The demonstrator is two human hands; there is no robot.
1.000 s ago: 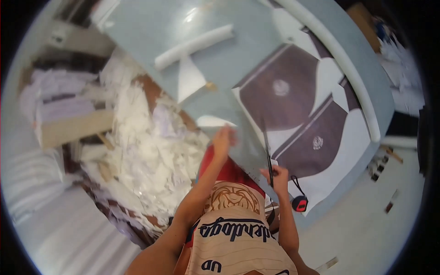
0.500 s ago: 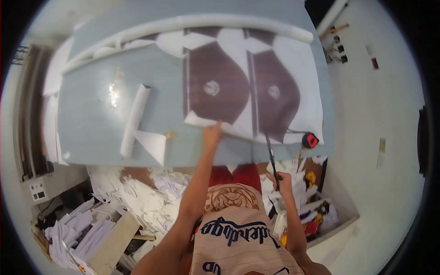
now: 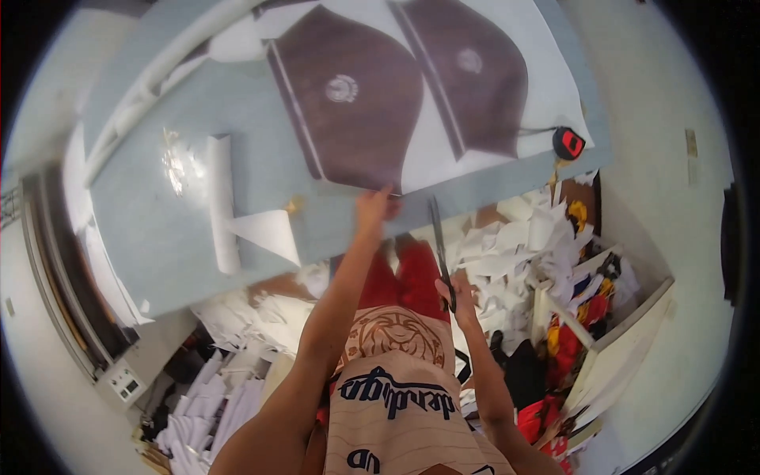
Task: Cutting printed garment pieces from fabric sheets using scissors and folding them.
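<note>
A large white sheet [image 3: 507,162] printed with dark brown garment-panel shapes lies on the blue-grey table [image 3: 261,293]. At its near edge, by the lower tip of the left brown panel [image 3: 368,131], my left hand [image 3: 377,210] pinches the sheet. My right hand [image 3: 457,297] is closed round the handles of a long pair of scissors [image 3: 439,245] just off the table's front edge. Their blades point away from me, to the right of my left hand and apart from the sheet. Whether the blades are parted is hard to make out.
A black-and-red tape measure [image 3: 568,143] rests on the sheet's right corner. A white paper roll [image 3: 222,206] with a loose flap lies at the left. Below the table are heaped white scraps [image 3: 507,245] and a bin [image 3: 625,332] of coloured cloth.
My view has turned and come nearer the sheet's edge. The curled near edge now lies flatter. My right hand has brought the scissors leftward, closer to my left hand.
</note>
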